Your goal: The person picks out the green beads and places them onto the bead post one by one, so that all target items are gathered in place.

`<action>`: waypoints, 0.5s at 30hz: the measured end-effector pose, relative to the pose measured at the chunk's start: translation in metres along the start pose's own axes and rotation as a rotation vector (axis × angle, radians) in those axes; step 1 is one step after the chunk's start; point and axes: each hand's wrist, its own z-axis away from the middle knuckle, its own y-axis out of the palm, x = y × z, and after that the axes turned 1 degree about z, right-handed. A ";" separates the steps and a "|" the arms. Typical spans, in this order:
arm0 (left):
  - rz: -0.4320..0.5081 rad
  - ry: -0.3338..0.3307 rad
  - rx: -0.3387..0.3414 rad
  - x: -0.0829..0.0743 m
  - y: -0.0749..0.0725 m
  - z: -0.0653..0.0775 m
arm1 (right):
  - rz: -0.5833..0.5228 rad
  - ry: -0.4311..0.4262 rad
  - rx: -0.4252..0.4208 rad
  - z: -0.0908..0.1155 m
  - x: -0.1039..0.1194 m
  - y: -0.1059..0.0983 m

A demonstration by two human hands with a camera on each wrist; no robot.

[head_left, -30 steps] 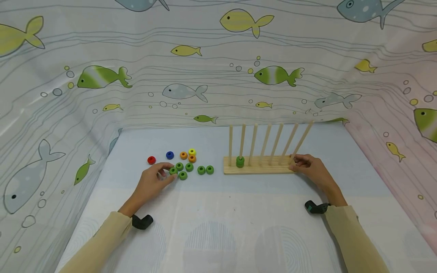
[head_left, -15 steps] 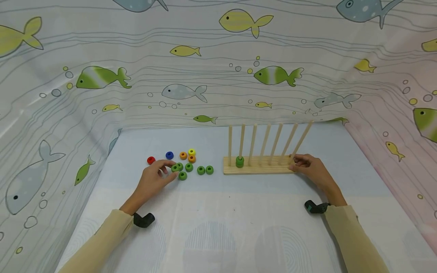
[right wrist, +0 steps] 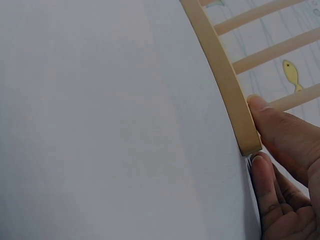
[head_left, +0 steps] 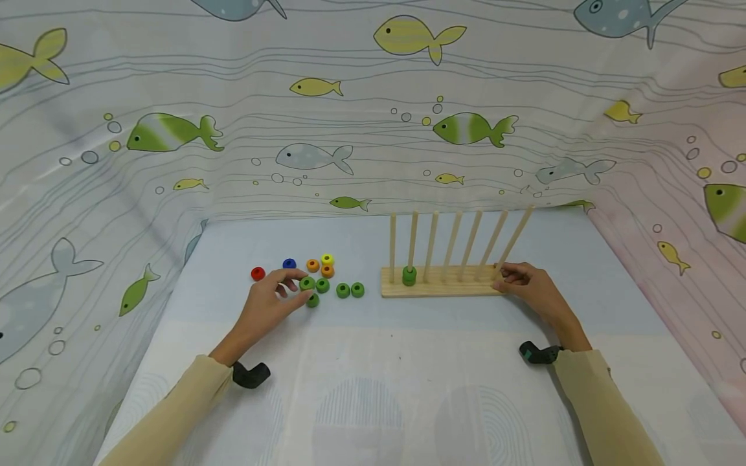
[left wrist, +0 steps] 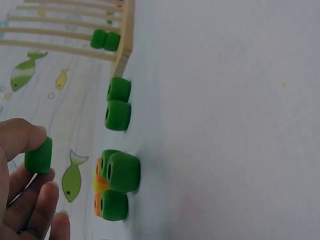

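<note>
My left hand (head_left: 271, 301) pinches a green bead (left wrist: 39, 156) between thumb and finger, off the table. Under and beside it on the tabletop are more green beads (head_left: 323, 285), some partly hidden by the hand in the head view. A wooden peg rack (head_left: 440, 291) stands to the right, with several upright pegs along its base. Two green beads (left wrist: 105, 40) are stacked on its second peg from the left. At the rack's right end, my right hand (head_left: 527, 285) grips the base (right wrist: 235, 110), its thumb on the top face and fingers at the end.
Behind the green beads lie a red bead (head_left: 258, 274), a blue bead (head_left: 289, 264), two orange beads (head_left: 313, 265) and a yellow bead (head_left: 327, 259). A fish-patterned curtain (head_left: 373, 129) encloses the back and sides of the white table (head_left: 373, 349).
My left hand has lifted a green bead and moved slightly right and up with it. The right hand stays on the end of the rack.
</note>
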 end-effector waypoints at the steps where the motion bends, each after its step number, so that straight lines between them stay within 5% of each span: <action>1: 0.008 0.005 0.001 -0.001 0.000 0.000 | 0.000 -0.001 -0.001 0.000 0.000 0.000; 15: 0.011 0.066 -0.020 -0.013 0.004 -0.006 | 0.003 -0.008 -0.006 -0.001 -0.005 0.000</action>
